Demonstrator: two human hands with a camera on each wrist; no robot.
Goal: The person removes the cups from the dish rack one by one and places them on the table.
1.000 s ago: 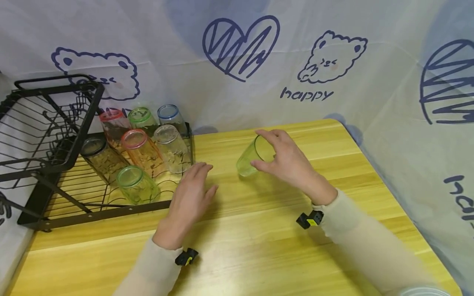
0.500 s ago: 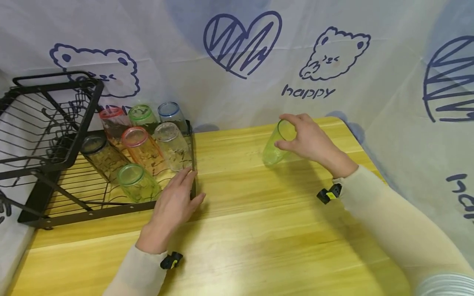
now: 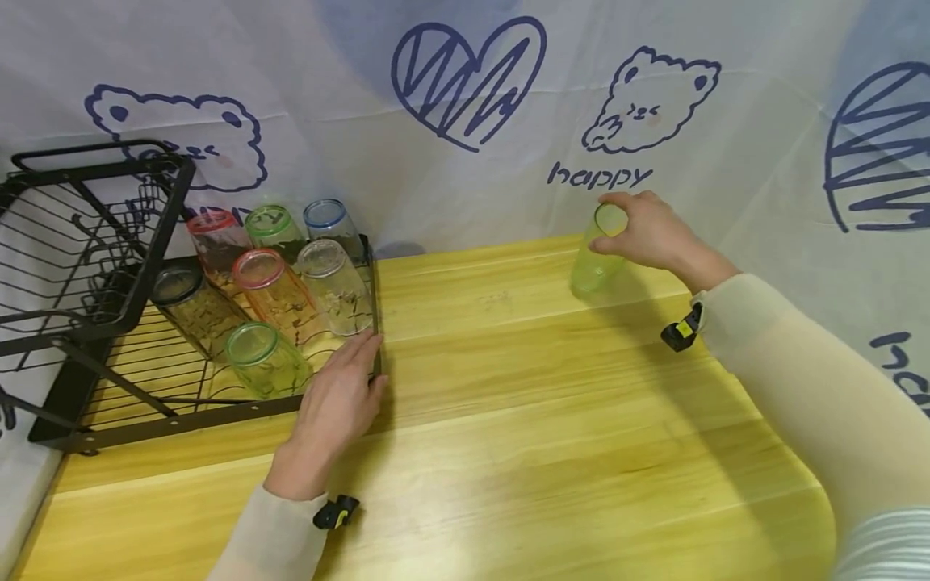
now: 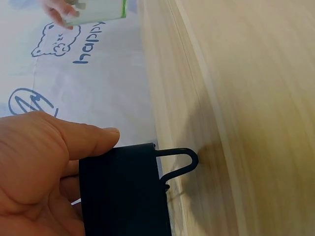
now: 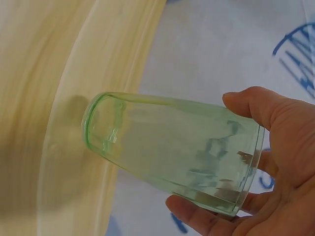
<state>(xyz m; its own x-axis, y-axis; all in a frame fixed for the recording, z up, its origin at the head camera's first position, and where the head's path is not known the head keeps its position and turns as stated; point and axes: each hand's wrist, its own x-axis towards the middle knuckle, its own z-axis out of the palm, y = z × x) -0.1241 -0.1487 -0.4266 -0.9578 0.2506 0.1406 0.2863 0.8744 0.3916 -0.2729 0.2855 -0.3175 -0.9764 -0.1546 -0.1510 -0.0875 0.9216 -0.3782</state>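
In the head view a clear green glass (image 3: 597,270) stands near the table's back edge, its mouth up. My right hand (image 3: 657,234) holds it near the rim; the right wrist view shows thumb and fingers on either side of the glass (image 5: 167,142). Whether its base touches the table, I cannot tell. My left hand (image 3: 337,399) is at the front right corner of the black rack (image 3: 218,417). Up close in the left wrist view, the left thumb and fingers (image 4: 93,140) grip the rack's dark end plate (image 4: 123,191).
Several upturned glasses stand on the rack, among them an orange glass (image 3: 279,298), a clear glass (image 3: 337,290) and a green glass (image 3: 269,367). A wire basket (image 3: 65,242) rises at the far left. A patterned cloth (image 3: 465,194) hangs behind the wooden table (image 3: 508,452).
My right hand has carried the green glass rightward and toward the back. The left hand has moved left and down onto the rack's corner and now grips it.
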